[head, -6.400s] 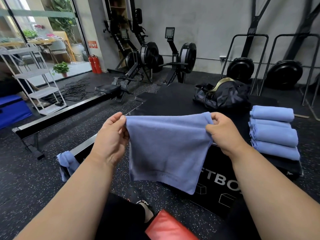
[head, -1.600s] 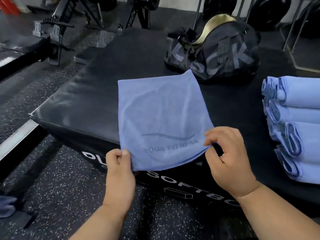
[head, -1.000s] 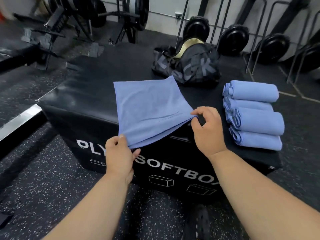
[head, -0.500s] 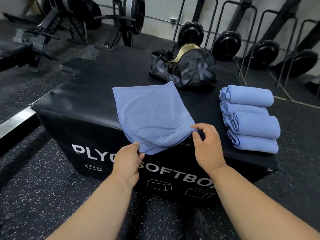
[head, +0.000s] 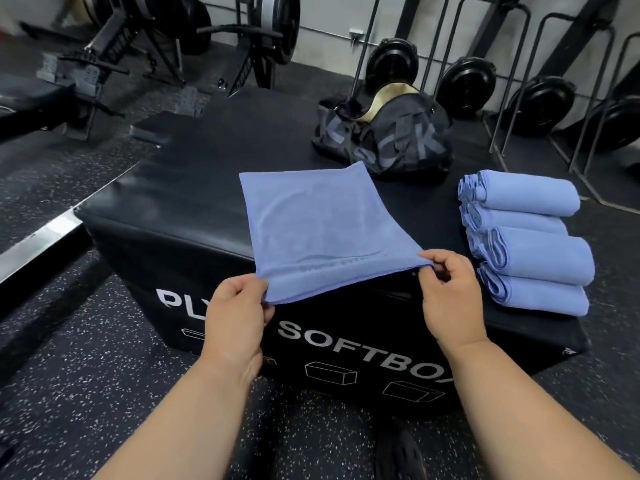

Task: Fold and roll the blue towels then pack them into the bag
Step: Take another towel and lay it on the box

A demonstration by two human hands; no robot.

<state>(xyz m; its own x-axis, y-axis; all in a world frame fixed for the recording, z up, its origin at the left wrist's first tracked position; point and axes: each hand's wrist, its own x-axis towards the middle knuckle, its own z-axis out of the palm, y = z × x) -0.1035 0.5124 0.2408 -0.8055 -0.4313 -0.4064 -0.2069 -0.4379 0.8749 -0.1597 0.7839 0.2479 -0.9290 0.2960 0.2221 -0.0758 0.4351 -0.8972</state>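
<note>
A folded blue towel [head: 318,223] lies flat on top of the black soft plyo box [head: 180,188], its near edge raised off the box's front edge. My left hand [head: 235,313] pinches the towel's near left corner. My right hand [head: 450,299] pinches the near right corner. Several rolled blue towels [head: 530,240] lie in a row on the right side of the box. The dark gym bag [head: 384,136] with a gold-lined opening sits at the back of the box, behind the flat towel.
Rowing machines [head: 214,39] stand at the back left on the speckled rubber floor [head: 69,375]. Weight plates on metal racks [head: 467,84] line the wall behind the bag. A dark shoe [head: 398,455] shows below the box front.
The towel went from held up in the air to spread on the box. In the last half second both hands lifted its near edge slightly while still pinching the corners.
</note>
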